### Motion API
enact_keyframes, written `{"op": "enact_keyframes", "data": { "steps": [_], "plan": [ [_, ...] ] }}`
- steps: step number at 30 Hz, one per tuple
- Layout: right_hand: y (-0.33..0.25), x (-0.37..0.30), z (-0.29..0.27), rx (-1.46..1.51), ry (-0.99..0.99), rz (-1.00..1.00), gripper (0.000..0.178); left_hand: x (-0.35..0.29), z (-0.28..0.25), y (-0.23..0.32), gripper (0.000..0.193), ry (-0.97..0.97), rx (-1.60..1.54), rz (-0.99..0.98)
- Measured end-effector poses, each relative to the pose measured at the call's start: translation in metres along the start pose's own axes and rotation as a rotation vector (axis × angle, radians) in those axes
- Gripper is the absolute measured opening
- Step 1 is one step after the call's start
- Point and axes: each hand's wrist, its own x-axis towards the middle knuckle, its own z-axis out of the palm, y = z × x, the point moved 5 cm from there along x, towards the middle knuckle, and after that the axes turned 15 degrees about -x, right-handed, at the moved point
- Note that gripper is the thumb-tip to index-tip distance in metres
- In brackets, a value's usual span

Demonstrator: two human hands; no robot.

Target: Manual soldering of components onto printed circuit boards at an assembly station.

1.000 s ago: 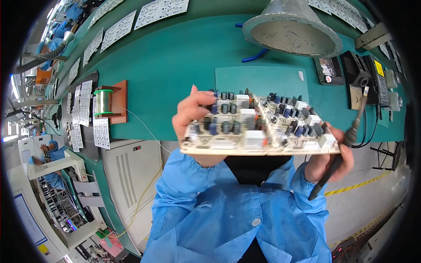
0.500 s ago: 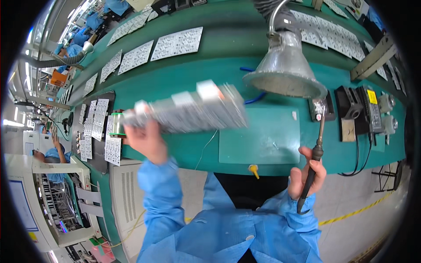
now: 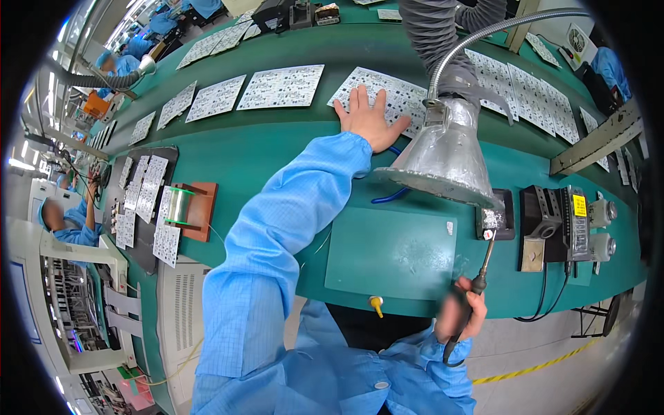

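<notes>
My left arm reaches far forward, and my left hand (image 3: 372, 124) lies with fingers spread on a white circuit board panel (image 3: 409, 97) on the far dark green strip. Part of that panel is hidden by the hand and by the metal funnel hood (image 3: 449, 152). In my right hand (image 3: 474, 317), near the front edge, a soldering iron (image 3: 478, 282) is gripped by its dark handle. Its tip points up at a small black holder (image 3: 507, 216) with shiny metal in it, seemingly touching it.
A translucent mat (image 3: 387, 252) lies mid-table, with a yellow-tipped plug (image 3: 375, 303) at the edge. At left are a solder spool (image 3: 178, 206) on a brown stand and a dark tray (image 3: 146, 256) with small boards. Right stands a black soldering station (image 3: 571, 225). More panels (image 3: 280, 88) line the strip.
My left hand has moved forward and right from mid-table; the panel it held tilted now lies flat on the far strip. The fingers have opened. My right hand still holds the iron.
</notes>
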Motion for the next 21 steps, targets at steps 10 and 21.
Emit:
{"op": "enact_keyframes", "data": {
  "steps": [10,21],
  "plan": [
    [0.005,0.001,0.000,-0.012,-0.016,0.006,0.036,0.036,-0.007,-0.026,0.090,0.120,0.045,-0.239],
    [0.010,0.010,-0.012,-0.030,-0.036,0.048,0.043,0.074,-0.052,-0.072,0.077,0.041,0.290,-0.382]
  ]
}}
